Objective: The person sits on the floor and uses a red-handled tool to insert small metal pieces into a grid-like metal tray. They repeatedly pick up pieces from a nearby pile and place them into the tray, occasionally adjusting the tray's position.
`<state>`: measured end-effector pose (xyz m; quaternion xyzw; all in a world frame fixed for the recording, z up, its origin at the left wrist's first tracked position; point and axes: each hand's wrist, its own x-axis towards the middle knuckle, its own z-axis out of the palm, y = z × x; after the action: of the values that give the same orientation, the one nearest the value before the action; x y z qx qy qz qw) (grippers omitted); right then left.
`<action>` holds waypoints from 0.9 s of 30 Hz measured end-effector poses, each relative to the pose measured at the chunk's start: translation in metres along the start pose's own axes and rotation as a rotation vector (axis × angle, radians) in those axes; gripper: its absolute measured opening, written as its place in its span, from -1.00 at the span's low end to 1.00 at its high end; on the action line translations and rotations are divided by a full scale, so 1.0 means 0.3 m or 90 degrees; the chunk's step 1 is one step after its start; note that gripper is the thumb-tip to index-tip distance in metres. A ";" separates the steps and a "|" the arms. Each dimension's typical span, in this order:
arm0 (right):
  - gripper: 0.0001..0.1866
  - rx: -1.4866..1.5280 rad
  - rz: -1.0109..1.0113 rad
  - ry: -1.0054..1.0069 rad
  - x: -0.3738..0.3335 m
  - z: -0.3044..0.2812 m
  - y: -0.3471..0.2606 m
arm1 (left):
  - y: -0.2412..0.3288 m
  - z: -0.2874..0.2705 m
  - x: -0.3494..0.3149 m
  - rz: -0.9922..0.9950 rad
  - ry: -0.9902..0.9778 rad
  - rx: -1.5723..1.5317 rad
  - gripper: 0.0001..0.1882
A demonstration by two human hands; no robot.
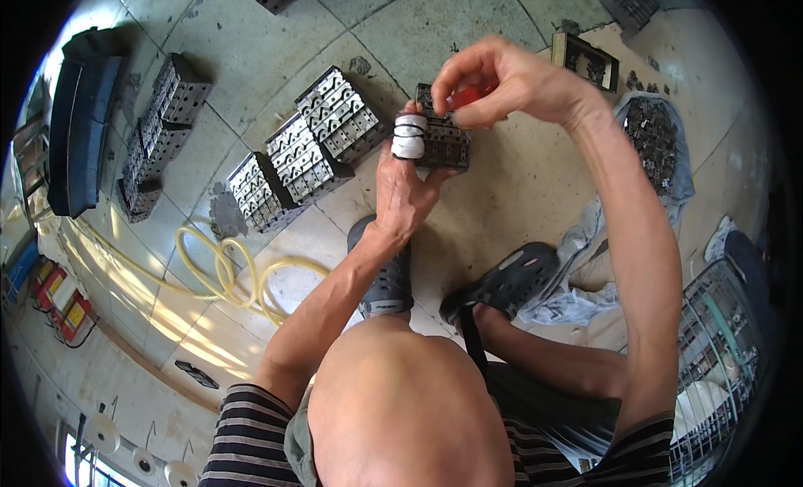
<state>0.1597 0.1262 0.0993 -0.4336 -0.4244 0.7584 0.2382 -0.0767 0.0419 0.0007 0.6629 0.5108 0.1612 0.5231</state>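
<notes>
My left hand (pixel 404 196) grips a dark metal block (pixel 446 148) by its left and near sides, one finger wrapped in white tape. The block's top has rows of small cut-outs, like the metal blocks on the floor. Over the block's far end is my right hand (pixel 508 84), fingers curled round a small red thing (pixel 471 94). Its kind is hidden by the fingers, which are slightly blurred. To the left, a slanting row of silvery metal blocks (pixel 311 146) rests on the tiles.
More metal blocks (pixel 159 140) stand farther left, near a blue-black trough (pixel 77 127). A yellow hose (pixel 226 269) lies coiled at left. On the right are an open box (pixel 585 62), a pale sack with small metal parts (pixel 652 140) and a wire basket (pixel 723 345).
</notes>
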 end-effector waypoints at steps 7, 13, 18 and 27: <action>-0.67 -0.093 -0.232 0.275 -0.079 -0.050 -0.044 | 0.055 -0.017 0.019 0.273 0.013 0.277 0.10; -0.63 -0.067 -0.208 0.470 -0.131 0.070 0.141 | 0.073 0.056 0.033 0.428 -0.194 0.337 -0.31; -0.64 -0.060 -0.156 0.486 -0.113 0.091 0.204 | 0.044 0.020 -0.119 0.388 -0.031 0.194 -0.32; -0.63 -0.210 -0.107 0.465 -0.080 0.093 0.173 | -0.018 0.068 -0.048 0.106 0.150 0.047 0.27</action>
<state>0.1484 0.0693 0.0734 -0.6706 -0.4619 0.4539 0.3617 -0.0705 0.0185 -0.0075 0.6986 0.5173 0.2615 0.4196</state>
